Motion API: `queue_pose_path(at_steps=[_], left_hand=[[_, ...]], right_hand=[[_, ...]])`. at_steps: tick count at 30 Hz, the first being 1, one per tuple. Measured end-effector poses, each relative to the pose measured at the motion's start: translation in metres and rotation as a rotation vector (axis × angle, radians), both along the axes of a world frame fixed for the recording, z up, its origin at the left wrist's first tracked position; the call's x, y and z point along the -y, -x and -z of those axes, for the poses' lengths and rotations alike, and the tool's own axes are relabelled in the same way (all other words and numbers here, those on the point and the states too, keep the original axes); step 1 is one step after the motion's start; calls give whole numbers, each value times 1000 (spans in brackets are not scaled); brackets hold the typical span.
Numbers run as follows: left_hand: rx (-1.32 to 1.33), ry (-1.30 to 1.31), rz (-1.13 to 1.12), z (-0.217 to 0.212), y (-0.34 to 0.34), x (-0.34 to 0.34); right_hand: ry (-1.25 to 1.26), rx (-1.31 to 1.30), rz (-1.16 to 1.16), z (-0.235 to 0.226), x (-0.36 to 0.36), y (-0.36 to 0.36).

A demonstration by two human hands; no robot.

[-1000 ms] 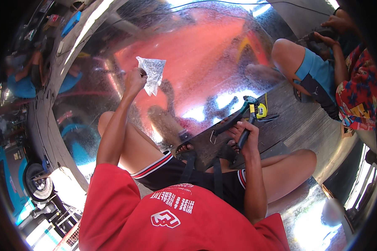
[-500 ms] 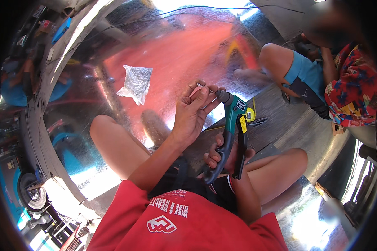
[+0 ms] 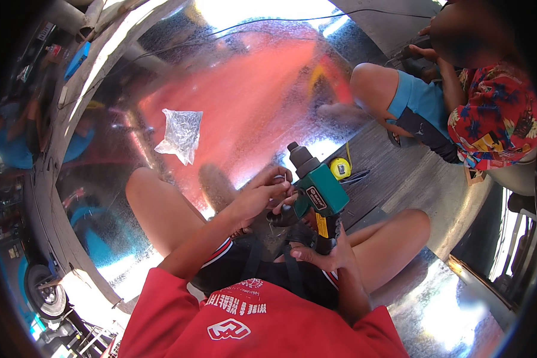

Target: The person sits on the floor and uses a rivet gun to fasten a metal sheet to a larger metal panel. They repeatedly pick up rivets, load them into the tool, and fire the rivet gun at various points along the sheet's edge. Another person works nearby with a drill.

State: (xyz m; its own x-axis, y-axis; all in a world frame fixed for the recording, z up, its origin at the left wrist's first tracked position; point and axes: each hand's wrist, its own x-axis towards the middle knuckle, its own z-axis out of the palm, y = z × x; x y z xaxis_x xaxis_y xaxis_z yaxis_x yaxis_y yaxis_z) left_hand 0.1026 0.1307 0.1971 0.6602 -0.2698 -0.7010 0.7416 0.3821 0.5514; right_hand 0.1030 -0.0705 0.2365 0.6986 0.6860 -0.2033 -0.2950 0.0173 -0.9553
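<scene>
Gripping the green power drill [image 3: 316, 191] by its handle, the right hand [image 3: 325, 253] is closed around it above the lap; the left hand [image 3: 262, 194] pinches a small fastener at its side. Beyond, a clear plastic bag [image 3: 182, 134] lies on sheet metal [image 3: 250, 89].

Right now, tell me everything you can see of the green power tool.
The green power tool has a teal-green plastic-looking body, a dark round nose pointing up and away, and a black grip with a yellow label. It is held tilted above the lap. The right hand grips the handle from below; the left hand touches its near side, fingers pinched.
</scene>
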Motion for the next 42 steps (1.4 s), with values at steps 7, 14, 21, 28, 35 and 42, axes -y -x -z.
queue_pose_path(at_steps=[7,14,21,28,35,42], left_hand=[[-41,200,-206,23,50,47],[77,90,-288,10,61,69],[63,180,-266,3,30,26],[104,99,-378,10,75,75],[10,31,-342,-3,60,59],[127,222,-322,-3,45,34]], right_hand=[[-104,-117,350,28,-13,47],[8,-47,437,51,-16,42],[-196,-114,198,16,-13,15],[-241,-137,372,35,-13,34],[-258,-197,241,33,-15,20],[-188,-103,192,11,-10,15]])
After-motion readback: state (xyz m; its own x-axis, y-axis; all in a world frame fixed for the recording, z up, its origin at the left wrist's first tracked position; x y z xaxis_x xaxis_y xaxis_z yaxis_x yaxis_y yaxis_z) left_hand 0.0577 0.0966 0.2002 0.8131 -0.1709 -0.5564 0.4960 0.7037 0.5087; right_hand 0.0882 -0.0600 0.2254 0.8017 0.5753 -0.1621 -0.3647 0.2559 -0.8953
